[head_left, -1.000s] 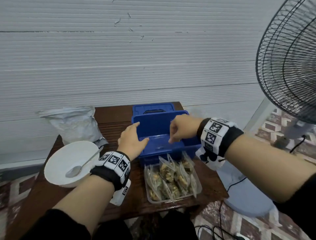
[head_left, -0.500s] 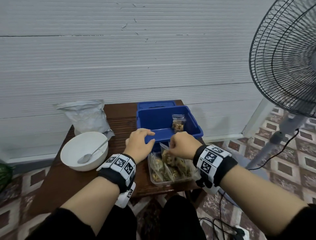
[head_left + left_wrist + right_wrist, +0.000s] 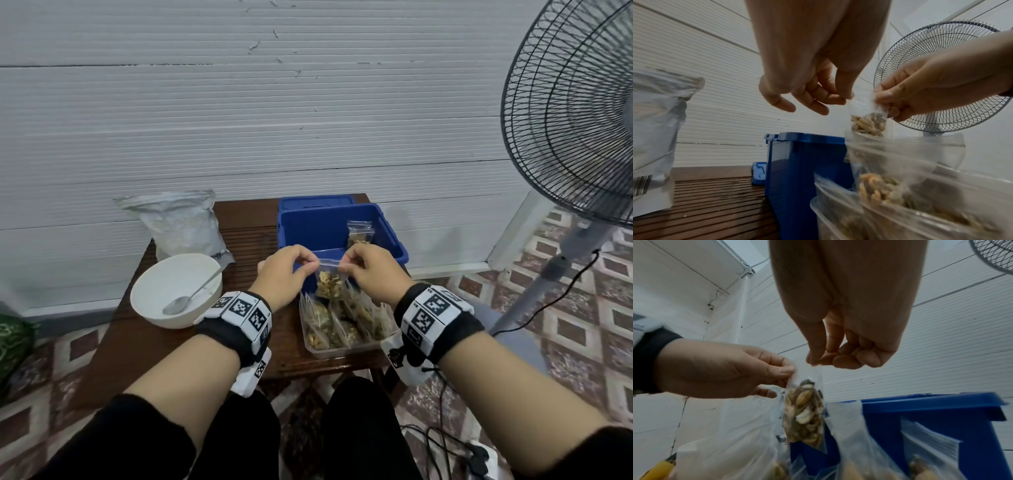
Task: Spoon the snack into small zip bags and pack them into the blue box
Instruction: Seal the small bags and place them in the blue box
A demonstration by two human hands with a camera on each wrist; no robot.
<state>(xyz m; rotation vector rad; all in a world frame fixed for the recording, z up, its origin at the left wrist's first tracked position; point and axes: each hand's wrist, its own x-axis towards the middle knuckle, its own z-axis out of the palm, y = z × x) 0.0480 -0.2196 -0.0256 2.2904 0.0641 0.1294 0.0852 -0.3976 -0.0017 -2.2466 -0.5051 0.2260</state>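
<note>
Both grips pinch zip bag (image 3: 329, 281); no writing legible.

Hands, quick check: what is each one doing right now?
Left hand: pinches the top left corner of the small zip bag of snack.
Right hand: pinches the top right corner of the same bag.

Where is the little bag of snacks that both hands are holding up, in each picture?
Head: the held zip bag is mid-frame, pinched between left hand and right hand.
Left wrist: right of centre.
Right wrist: centre, low.
Shared landmark: the blue box, behind the bag.
</note>
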